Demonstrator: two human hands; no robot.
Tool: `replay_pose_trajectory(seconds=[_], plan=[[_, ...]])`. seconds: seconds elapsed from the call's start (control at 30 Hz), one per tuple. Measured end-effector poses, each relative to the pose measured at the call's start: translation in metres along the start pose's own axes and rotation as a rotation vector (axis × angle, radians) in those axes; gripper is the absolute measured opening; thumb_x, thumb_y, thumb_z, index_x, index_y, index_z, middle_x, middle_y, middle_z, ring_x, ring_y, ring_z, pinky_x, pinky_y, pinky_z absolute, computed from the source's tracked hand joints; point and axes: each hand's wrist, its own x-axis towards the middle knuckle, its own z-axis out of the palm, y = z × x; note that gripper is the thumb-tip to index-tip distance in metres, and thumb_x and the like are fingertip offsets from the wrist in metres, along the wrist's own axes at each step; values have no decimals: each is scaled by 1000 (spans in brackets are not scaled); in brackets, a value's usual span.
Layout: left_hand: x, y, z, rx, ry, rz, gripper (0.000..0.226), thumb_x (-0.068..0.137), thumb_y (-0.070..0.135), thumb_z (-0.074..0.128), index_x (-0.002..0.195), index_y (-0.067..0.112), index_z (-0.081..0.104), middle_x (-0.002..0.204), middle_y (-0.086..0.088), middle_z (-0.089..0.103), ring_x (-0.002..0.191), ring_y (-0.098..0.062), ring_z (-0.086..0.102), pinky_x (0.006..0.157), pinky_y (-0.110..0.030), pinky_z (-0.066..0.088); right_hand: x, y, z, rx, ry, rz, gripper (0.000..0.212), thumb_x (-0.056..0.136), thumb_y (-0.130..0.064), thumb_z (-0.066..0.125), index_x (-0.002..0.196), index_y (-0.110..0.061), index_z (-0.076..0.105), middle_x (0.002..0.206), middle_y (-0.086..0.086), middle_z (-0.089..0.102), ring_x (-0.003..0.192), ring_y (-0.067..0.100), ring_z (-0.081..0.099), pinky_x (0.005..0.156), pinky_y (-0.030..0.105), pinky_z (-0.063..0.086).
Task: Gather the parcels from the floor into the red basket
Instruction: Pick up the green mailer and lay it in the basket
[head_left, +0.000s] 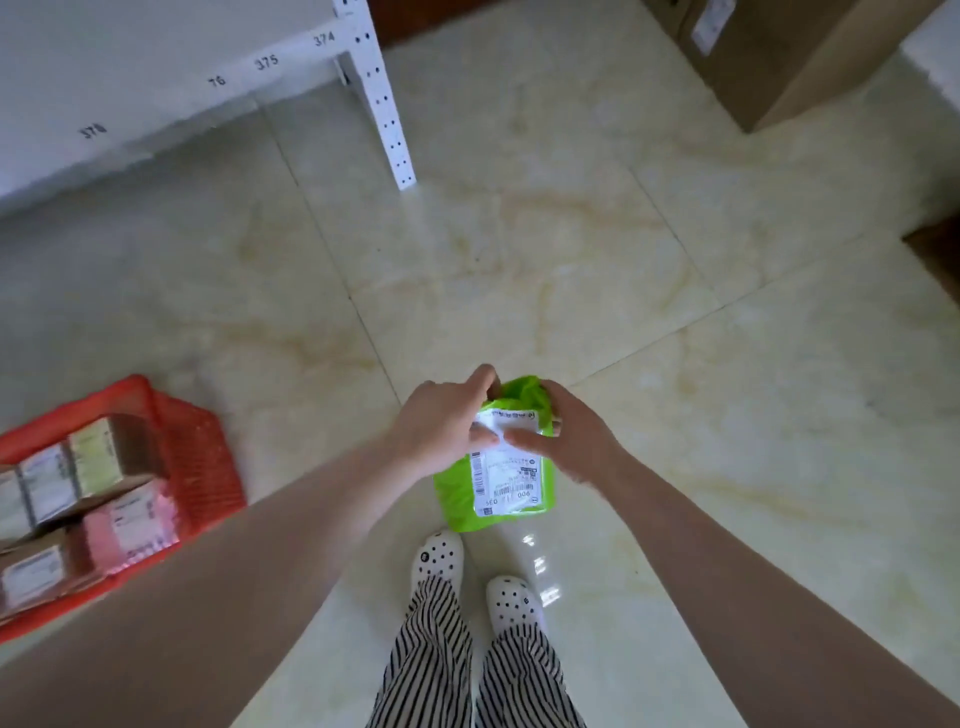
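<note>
A bright green plastic parcel (457, 499) with a white shipping label hangs in front of me above the floor. My left hand (441, 426) grips its upper left edge. Opposite it, my right hand (571, 436) grips the upper right edge, thumb lying across the label. The red basket (197, 441) stands on the floor at the lower left, apart from both hands. It holds several brown boxes and a pink parcel (135, 525), all labelled.
A white metal shelf (384, 104) with numbered slots stands at the upper left, its leg reaching the tiled floor. Brown cardboard boxes (769, 57) sit at the upper right. My feet in white clogs (441, 556) are just below the green parcel.
</note>
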Motion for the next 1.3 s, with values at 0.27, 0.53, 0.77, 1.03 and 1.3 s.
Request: replay_pose_trajectory(seconds=[0.27, 0.53, 0.77, 1.03, 1.3], plan=[[-94, -25, -40, -122, 659, -369, 83, 73, 40, 73, 143, 18, 34, 148, -6, 38, 142, -30, 29, 116, -44, 20, -46, -90, 45, 469, 29, 105, 32, 85, -17, 73, 114, -16, 59, 104, 2, 69, 87, 18, 67, 68, 29, 55], [-210, -89, 5, -1582, 777, -933, 75, 82, 27, 74, 138, 20, 25, 114, -11, 58, 99, -25, 61, 90, -44, 52, -73, -118, 178, 805, -119, 311, 30, 92, -11, 62, 122, -8, 60, 106, 13, 71, 86, 24, 69, 69, 34, 62], [-302, -197, 27, -1518, 874, -935, 30, 85, 16, 70, 109, 19, 52, 101, -11, 68, 89, -28, 67, 89, -50, 54, -78, -117, 308, 465, -139, 300, 46, 88, -18, 69, 130, -10, 52, 116, 10, 66, 102, 24, 64, 95, 37, 52], [-444, -320, 25, -1399, 793, -977, 15, 83, 26, 70, 94, 25, 60, 94, -10, 70, 91, -34, 67, 85, -52, 54, -107, -160, 467, 186, -186, 67, 32, 89, -15, 67, 120, -18, 61, 110, 14, 70, 91, 23, 67, 74, 30, 53], [-501, -406, 17, -1173, 736, -1083, 32, 82, 41, 62, 101, 16, 66, 99, -12, 67, 89, -29, 63, 83, -43, 51, -119, -185, 573, 207, -214, 100, 21, 92, -9, 62, 112, -15, 66, 103, 3, 73, 91, 19, 70, 71, 28, 59]])
